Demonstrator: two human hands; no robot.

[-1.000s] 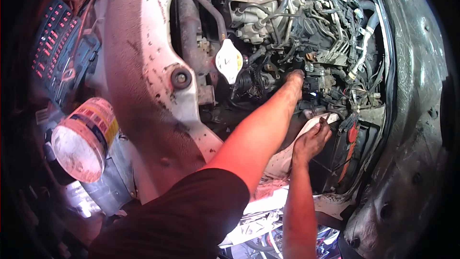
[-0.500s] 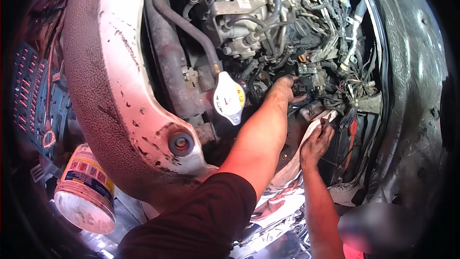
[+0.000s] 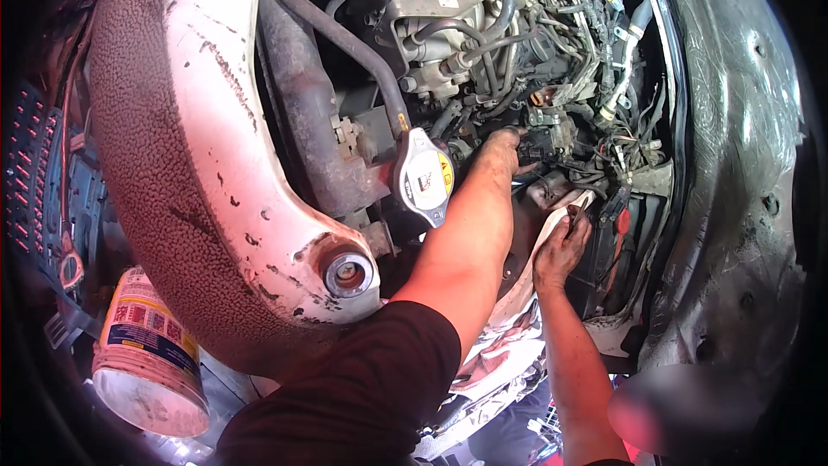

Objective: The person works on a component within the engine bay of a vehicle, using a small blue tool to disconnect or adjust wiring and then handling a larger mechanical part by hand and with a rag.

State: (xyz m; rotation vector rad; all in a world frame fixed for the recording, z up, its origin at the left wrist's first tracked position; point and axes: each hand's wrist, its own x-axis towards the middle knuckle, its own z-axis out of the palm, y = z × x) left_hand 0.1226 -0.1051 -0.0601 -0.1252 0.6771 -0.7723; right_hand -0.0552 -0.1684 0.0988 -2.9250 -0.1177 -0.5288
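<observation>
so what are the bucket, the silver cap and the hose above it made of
Bucket: probably plastic, smooth, with printed sides and a smudged pale end. Silver cap: likely metal, judging by its silvery sheen around the stickers. Hose: looks like rubber, dull dark grey and smoothly curved.

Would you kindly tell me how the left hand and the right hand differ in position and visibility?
The left hand reaches among dark engine parts, partly hidden; the right hand is at a pale strip, more fully in view. The left hand sits higher in the picture than the right hand. Both look smudged.
</observation>
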